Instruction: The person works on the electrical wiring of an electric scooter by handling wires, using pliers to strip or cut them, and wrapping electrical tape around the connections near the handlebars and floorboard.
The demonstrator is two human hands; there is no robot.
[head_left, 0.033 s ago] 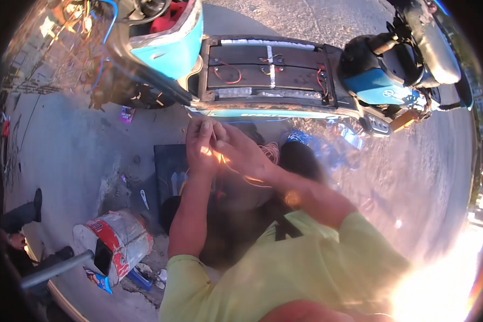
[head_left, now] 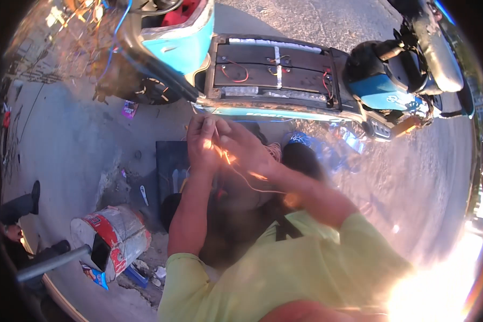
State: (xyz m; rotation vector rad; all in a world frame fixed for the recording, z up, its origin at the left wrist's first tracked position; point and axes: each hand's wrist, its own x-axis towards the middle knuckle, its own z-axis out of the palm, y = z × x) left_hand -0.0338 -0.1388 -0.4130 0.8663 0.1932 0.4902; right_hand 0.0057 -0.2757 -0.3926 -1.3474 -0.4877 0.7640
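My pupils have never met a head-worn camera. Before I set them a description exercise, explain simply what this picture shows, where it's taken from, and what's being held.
There is no machine arm here: the left hand and right hand belong to the person wearing the camera. It sits on the head and looks down; its wide fisheye lens bends straight edges. The fingertips meet around a thin wire, whose loose part trails under the right forearm. Just ahead stands a blue scooter, its floor section open, showing dark blocks with short wires. On the ground, to the left, are a red-and-white bucket and a slim pale object.
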